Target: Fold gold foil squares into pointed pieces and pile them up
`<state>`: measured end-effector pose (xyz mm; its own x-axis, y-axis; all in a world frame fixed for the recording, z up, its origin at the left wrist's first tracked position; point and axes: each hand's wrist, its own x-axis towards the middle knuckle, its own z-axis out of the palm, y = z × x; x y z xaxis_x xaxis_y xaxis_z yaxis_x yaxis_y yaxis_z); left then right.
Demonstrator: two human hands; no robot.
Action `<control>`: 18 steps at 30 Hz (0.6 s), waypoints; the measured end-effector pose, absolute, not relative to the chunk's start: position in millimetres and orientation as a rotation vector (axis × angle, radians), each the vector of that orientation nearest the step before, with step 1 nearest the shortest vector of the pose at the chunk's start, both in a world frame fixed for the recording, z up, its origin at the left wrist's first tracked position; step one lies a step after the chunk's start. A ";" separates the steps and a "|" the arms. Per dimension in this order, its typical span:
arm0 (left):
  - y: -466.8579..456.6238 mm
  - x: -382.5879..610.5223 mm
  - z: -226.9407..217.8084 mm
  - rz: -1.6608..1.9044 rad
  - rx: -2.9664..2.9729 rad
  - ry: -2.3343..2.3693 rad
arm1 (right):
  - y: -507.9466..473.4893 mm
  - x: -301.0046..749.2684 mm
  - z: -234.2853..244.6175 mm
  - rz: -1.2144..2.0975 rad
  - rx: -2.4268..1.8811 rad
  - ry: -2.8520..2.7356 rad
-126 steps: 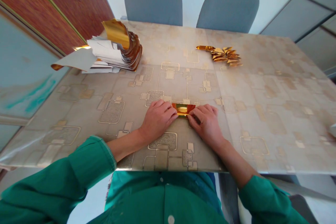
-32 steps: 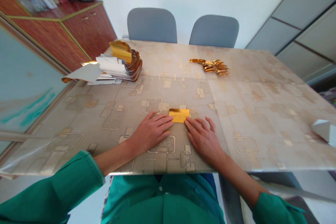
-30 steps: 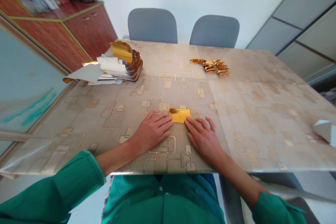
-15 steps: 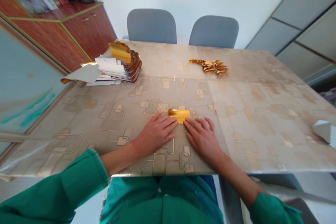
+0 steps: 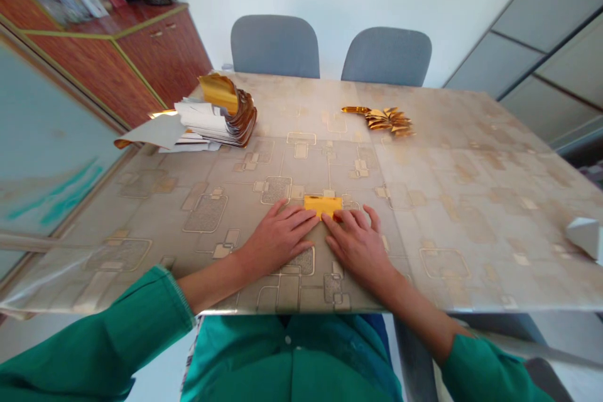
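Observation:
A small rectangle of shiny gold foil paper lies flat on the table just beyond my fingertips. My left hand rests palm down, its outstretched fingertips on the paper's lower left corner. From the other side my right hand presses its fingertips along the lower right edge, fingers slightly bent and apart. Both hands touch the paper without being wrapped round it. Part of its near edge is covered by the fingers.
A curled stack of gold and white paper sheets sits at the table's far left. Folded gold paper pieces lie at the far side. A white paper object is near the right edge. Two grey chairs stand behind the patterned tablecloth.
My right hand's fingertips have slid left along the paper's near edge, closer to my left hand. My left hand stays in place. The view has shifted very slightly.

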<state>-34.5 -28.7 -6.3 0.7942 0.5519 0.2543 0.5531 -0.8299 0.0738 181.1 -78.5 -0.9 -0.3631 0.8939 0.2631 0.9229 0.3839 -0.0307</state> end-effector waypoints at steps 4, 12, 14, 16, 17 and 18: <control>-27.5 -40.8 -7.5 -0.494 -2.990 -0.939 | -81.3 194.6 -3.7 -0.181 -1.578 -2.381; -25.2 -50.6 -10.6 -0.561 -2.988 -0.947 | -81.3 204.2 -4.0 -0.164 -1.527 -2.323; -25.5 -50.7 -10.4 -0.575 -2.978 -0.953 | -77.5 204.4 -1.9 -0.129 -1.516 -2.308; -25.6 -48.7 -9.4 -0.591 -2.970 -0.957 | -71.4 206.1 1.8 -0.071 -1.500 -2.300; -25.4 -46.9 -8.7 -0.603 -2.973 -0.958 | -67.3 207.5 4.1 -0.036 -1.492 -2.295; -24.8 -44.6 -8.1 -0.619 -2.982 -0.961 | -62.7 209.0 6.4 0.000 -1.486 -2.283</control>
<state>-44.6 -24.8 -8.1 0.7438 0.5718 0.3461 0.5517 -0.8175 0.1650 209.0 -62.7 6.4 -0.3445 0.8752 0.3396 0.8752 0.4303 -0.2211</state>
